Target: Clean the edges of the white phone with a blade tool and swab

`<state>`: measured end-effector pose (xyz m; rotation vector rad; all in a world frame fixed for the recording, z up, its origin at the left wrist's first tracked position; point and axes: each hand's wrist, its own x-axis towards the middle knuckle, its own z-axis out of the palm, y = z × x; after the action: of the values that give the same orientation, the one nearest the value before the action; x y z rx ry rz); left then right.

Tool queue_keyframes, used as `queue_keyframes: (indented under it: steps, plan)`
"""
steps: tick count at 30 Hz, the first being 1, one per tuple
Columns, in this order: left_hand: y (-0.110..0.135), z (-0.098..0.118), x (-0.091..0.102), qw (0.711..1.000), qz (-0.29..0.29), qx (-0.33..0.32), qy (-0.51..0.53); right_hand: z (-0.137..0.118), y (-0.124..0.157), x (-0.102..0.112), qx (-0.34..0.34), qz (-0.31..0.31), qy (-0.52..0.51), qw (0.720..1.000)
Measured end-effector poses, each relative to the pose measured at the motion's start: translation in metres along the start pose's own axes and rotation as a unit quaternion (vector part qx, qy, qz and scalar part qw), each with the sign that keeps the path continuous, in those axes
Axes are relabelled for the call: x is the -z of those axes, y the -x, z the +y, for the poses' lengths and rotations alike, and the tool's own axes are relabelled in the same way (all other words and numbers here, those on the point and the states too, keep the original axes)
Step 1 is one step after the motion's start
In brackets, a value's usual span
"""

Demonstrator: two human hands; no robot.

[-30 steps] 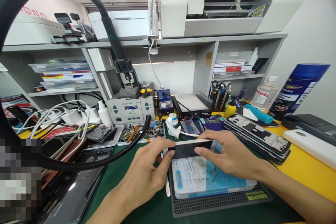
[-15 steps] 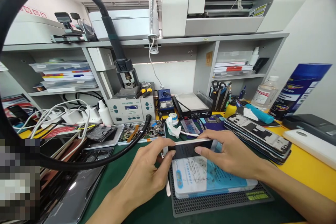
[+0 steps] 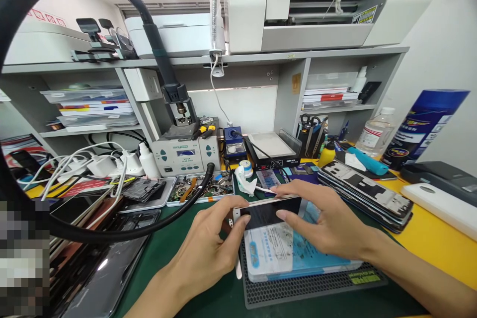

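Observation:
Both hands grip a smartphone (image 3: 266,213) with a dark screen and a pale frame, tilted on its long edge. My left hand (image 3: 212,248) pinches its left end between thumb and fingers. At the other end, my right hand (image 3: 322,218) has its thumb on the screen and its fingers behind the top edge. Just below the phone lies a blue and white flat box (image 3: 276,248), its far part hidden by the phone and right hand. Under the box is a dark perforated mat (image 3: 283,298). A thin white tool (image 3: 238,268) lies beside the mat, near my left hand.
A black hose (image 3: 145,231) loops across the left, over phone housings (image 3: 108,268). Behind stand a rework station (image 3: 182,156) and a tray of small parts (image 3: 186,189). Stacked phone frames (image 3: 367,194), a clear bottle (image 3: 378,131) and a blue can (image 3: 421,129) are at right.
The phone's screen has tipped slightly more upward. My right hand's fingers have slid a little left along the top edge; my left hand keeps its pinch.

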<state>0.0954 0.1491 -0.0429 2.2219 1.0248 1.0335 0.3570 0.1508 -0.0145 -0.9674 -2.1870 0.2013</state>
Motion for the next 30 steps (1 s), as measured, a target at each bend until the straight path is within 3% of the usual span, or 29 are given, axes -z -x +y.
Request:
queue_keyframes:
  steps: [4, 8, 16, 30]
  plan:
    - [0.000, 0.001, -0.002, 1.000, 0.004, 0.000, 0.002, -0.002, 0.000, -0.007, 0.115, 0.047, 0.032, 0.992]
    - [0.000, 0.003, -0.004, 1.000, -0.001, -0.016, -0.002, -0.005, -0.001, -0.008, 0.159, 0.042, 0.067, 0.984]
    - [0.004, 0.004, -0.005, 1.000, -0.001, -0.002, -0.021, -0.010, 0.003, -0.003, 0.140, -0.009, 0.095, 0.986]
    - [0.004, 0.001, -0.007, 0.999, 0.014, -0.025, -0.018, -0.016, 0.001, -0.003, 0.120, -0.016, 0.088, 0.989]
